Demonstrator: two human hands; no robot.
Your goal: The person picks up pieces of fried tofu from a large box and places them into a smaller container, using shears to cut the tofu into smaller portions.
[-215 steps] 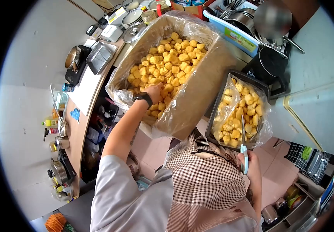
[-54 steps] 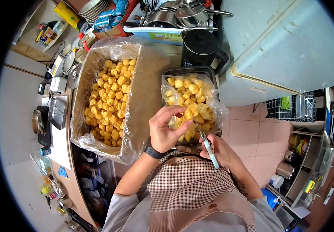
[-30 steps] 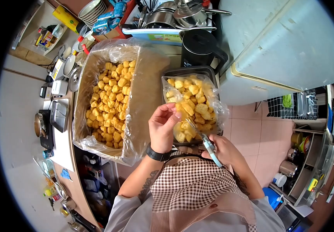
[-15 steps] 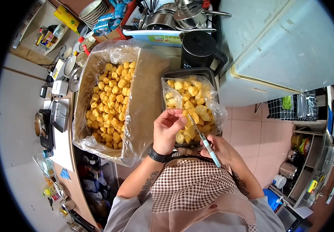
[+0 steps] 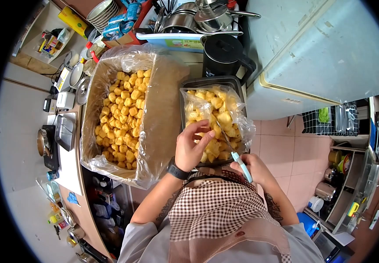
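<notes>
My left hand (image 5: pixel 194 145) hovers over the near left part of a dark tray (image 5: pixel 237 82), thumb and fingers apart with nothing visible between them. My right hand (image 5: pixel 256 170) grips a pair of scissors (image 5: pixel 242 167) by its light blue handle. The thin metal blades reach up and left over the tray. Inside the tray a clear plastic bag (image 5: pixel 248 128) lies open, holding golden fried tofu puffs (image 5: pixel 224 117), some cut open with pale insides. Left of my hands, whole tofu puffs (image 5: pixel 121 111) fill part of a plastic-lined cardboard box (image 5: pixel 165 87).
A black kettle (image 5: pixel 224 55) stands just behind the tray. Farther back is a blue-white tub (image 5: pixel 185 42) of pots and utensils. A pale fridge (image 5: pixel 312 52) rises on the right. A counter with pans (image 5: pixel 66 131) runs along the left, and shelves (image 5: pixel 352 193) stand at the right.
My left thumb and fingers have parted from a pinch on a tofu puff, which is now out of them. The scissors have turned slightly, and my right hand sits slightly farther right.
</notes>
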